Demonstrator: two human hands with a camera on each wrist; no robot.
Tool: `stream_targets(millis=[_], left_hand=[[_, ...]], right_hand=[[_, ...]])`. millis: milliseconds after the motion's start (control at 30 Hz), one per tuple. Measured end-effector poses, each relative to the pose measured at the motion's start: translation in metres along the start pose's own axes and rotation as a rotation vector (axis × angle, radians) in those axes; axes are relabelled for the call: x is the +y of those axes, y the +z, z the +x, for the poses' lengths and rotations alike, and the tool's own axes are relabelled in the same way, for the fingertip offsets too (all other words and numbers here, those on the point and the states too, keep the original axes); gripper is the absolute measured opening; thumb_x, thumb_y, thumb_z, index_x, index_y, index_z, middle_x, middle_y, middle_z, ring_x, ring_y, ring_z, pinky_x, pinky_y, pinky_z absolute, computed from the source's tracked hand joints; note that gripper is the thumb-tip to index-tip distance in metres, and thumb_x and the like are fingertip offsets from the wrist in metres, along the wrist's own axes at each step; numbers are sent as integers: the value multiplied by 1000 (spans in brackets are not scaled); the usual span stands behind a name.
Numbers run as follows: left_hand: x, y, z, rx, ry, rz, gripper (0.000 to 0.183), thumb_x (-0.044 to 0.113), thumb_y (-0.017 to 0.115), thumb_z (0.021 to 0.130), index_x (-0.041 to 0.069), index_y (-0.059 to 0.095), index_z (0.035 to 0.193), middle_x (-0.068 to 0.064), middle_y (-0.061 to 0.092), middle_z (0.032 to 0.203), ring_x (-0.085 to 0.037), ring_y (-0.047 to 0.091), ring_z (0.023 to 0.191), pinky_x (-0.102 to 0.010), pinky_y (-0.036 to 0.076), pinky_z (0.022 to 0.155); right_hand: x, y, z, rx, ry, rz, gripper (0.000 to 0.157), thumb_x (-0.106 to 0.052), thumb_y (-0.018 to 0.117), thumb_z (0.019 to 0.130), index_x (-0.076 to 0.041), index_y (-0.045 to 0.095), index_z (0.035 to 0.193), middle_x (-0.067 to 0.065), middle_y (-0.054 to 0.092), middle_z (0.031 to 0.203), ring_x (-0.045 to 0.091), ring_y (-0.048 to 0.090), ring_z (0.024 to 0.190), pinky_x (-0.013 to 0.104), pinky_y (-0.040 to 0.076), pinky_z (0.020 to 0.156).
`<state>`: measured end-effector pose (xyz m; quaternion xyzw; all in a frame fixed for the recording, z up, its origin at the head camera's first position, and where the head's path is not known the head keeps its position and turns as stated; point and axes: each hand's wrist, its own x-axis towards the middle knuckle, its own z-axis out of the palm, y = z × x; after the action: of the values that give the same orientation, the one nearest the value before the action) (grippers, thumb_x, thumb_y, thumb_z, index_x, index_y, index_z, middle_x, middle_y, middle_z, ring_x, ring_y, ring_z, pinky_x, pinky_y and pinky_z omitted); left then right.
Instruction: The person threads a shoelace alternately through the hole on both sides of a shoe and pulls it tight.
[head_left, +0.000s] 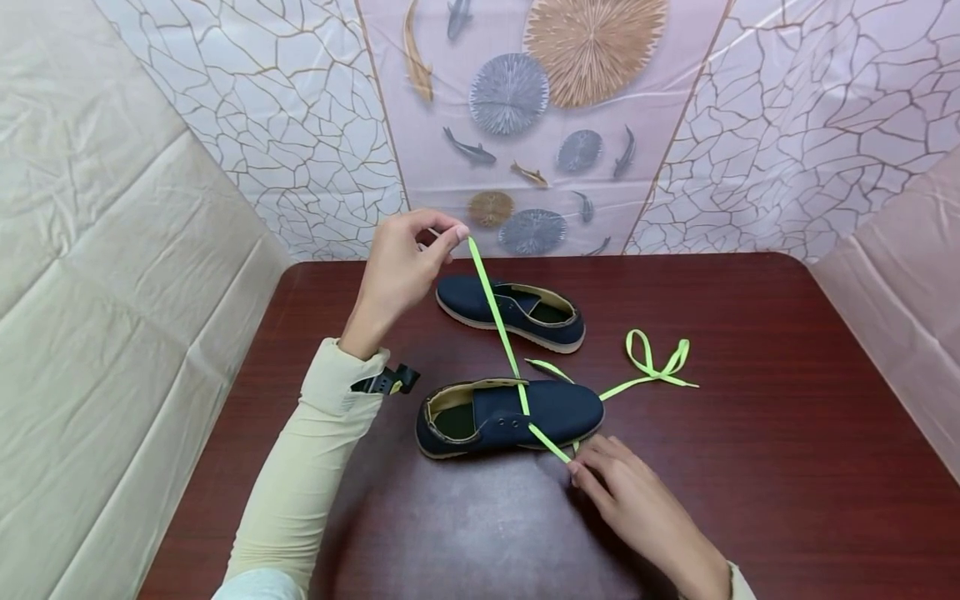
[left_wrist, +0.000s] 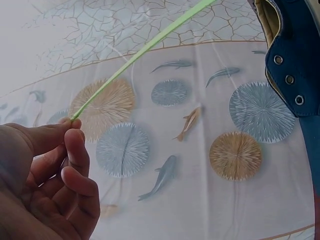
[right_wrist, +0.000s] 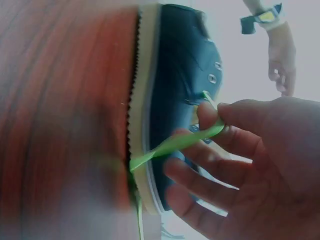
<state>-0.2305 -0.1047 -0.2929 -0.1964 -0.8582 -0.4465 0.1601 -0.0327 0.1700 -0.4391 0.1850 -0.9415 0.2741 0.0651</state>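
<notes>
A navy shoe with a tan sole lies sideways on the table, toe to the right. Through its front eyelets runs a neon-green shoelace. Raised above and left of the shoe, my left hand pinches one end of the lace between thumb and forefinger; it stretches taut down to the shoe. Close to the toe on the near side, my right hand pinches the other stretch of lace where it leaves the near eyelet. In the right wrist view the lace passes over the fingers and hangs past the sole.
Behind stands a second navy shoe, its eyelets unlaced. A loosely looped green lace lies right of the toe, and a short lace end shows behind the near shoe. Patterned cloth hangs along the back of the dark red table.
</notes>
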Motion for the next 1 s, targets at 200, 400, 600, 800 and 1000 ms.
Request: stream_targets(millis=[200, 400, 600, 800, 1000], left_hand=[[-1, 0, 0, 19, 1, -19, 17, 23, 74, 102, 8, 81, 108, -7, 74, 85, -20, 68, 71, -28, 47, 59], [-2, 3, 5, 56, 14, -34, 17, 21, 74, 102, 7, 81, 107, -7, 74, 90, -24, 70, 73, -27, 47, 59], [-1, 7, 12, 150, 48, -68, 15, 19, 73, 102, 7, 82, 106, -6, 74, 92, -20, 66, 68, -26, 46, 58], [1, 8, 13, 184, 145, -102, 13, 15, 74, 101, 4, 82, 103, -6, 78, 98, -15, 65, 62, -25, 52, 60], [6, 5, 12, 282, 232, -102, 15, 15, 74, 101, 2, 81, 103, -9, 71, 87, -14, 61, 58, -23, 49, 56]], right_hand=[[-2, -14, -4, -78, 125, 158, 28, -18, 68, 104, -25, 62, 78, -22, 50, 64, -3, 47, 60, 23, 43, 59], [-10, -20, -8, -150, 212, 254, 29, -26, 64, 107, -23, 64, 78, -18, 47, 55, -1, 48, 49, 23, 44, 52], [-8, -16, -9, -248, 156, 153, 25, -26, 70, 103, -28, 66, 78, -21, 48, 63, -3, 46, 60, 23, 41, 59], [-10, -18, 6, -159, 193, 58, 10, -22, 77, 98, -27, 69, 92, -17, 58, 85, 5, 53, 82, 30, 47, 72], [-11, -30, 26, -37, 174, 135, 11, -12, 74, 99, -22, 76, 94, -14, 64, 82, 1, 55, 71, 27, 47, 66]])
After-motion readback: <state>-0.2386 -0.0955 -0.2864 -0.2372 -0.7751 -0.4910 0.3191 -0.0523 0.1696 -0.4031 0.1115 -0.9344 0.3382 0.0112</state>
